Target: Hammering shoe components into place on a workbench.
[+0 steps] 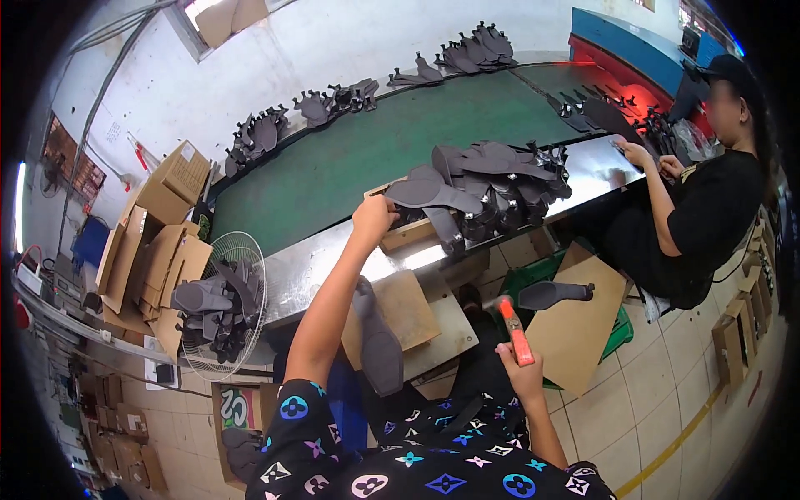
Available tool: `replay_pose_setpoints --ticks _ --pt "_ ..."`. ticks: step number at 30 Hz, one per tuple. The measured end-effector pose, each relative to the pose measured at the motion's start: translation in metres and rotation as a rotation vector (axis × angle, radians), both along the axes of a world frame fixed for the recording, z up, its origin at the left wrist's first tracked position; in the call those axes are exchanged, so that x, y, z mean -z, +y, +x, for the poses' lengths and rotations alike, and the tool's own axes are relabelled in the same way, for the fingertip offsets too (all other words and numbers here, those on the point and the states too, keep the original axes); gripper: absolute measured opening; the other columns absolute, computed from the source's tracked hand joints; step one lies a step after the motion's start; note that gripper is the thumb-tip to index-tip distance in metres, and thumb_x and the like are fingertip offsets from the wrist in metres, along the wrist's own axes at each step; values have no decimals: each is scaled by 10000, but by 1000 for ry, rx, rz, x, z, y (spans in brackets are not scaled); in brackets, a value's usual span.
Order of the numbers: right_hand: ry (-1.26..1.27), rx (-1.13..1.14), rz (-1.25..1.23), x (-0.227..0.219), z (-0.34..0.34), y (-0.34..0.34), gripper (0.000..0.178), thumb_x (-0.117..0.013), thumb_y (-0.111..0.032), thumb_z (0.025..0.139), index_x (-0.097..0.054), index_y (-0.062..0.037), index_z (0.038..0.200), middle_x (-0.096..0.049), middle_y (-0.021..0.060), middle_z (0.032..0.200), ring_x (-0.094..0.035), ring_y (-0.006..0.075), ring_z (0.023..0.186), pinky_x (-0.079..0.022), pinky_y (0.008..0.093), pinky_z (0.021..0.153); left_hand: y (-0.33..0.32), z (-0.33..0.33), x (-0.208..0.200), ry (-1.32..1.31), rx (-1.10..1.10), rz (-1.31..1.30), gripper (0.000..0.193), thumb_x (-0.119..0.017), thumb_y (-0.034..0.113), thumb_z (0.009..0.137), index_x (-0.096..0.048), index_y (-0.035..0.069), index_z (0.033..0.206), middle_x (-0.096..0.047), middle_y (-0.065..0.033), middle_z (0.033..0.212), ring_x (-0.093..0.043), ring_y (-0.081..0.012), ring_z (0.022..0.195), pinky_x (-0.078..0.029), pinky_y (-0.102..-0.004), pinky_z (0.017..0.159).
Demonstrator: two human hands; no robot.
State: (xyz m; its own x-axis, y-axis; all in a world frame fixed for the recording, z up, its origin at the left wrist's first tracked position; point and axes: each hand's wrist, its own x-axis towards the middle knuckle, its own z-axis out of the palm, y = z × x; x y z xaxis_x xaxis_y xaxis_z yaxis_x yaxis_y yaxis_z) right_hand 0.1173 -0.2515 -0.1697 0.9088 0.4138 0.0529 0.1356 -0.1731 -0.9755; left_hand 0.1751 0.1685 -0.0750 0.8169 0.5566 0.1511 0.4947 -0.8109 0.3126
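Note:
My left hand (375,220) reaches to the left end of a heap of dark grey shoe soles (500,171) on the metal bench edge. Its fingers are curled beside the nearest sole (427,192) and a wooden box (407,235); what they hold, if anything, is hidden. In my right hand (523,371), held low in front of me, is a red-orange hand tool (514,329), pointing upward; its exact kind is unclear. Between my arms, one long dark sole (377,342) lies against a brown board (408,308) at my lap.
A green conveyor belt (367,162) runs behind the bench, with soles along its far edge. At left stand a wire fan-guard basket (258,292) of soles and cardboard boxes (171,187). Right, a cardboard sheet (575,333) bears a sole (554,294); a co-worker (708,200) sits beyond.

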Motion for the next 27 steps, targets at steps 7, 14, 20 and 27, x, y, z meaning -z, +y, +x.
replay_pose_setpoints --ticks 7,14,20,27 --pt "-35 -168 110 -49 24 36 198 -705 -179 933 -732 15 969 -697 44 746 -587 68 619 -450 229 576 -2 -48 -17 -425 140 -110 182 -753 136 841 -766 14 975 -724 -154 795 -682 -198 665 -508 -328 629" --pt "136 -441 431 -138 38 105 220 -617 -195 1006 -684 6 1063 -730 89 821 -398 7 398 -291 188 367 -114 -140 -73 -696 522 379 378 -728 -53 738 -725 25 1107 -690 -104 971 -681 -213 762 -566 -307 652" --pt "217 -551 461 -173 11 129 189 -673 -157 966 -689 12 1049 -611 -10 642 -395 13 409 -294 197 386 -144 -186 -91 -750 641 657 393 -710 -42 677 -720 -54 1070 -677 -149 1023 -705 -248 851 -599 -309 689" --pt "325 -600 385 -165 -11 124 172 -684 -121 948 -665 24 1039 -515 -32 573 -406 33 416 -285 200 391 -160 -207 -67 -858 558 276 368 -728 -44 689 -709 -75 1056 -680 -164 990 -704 -288 848 -596 -346 718"
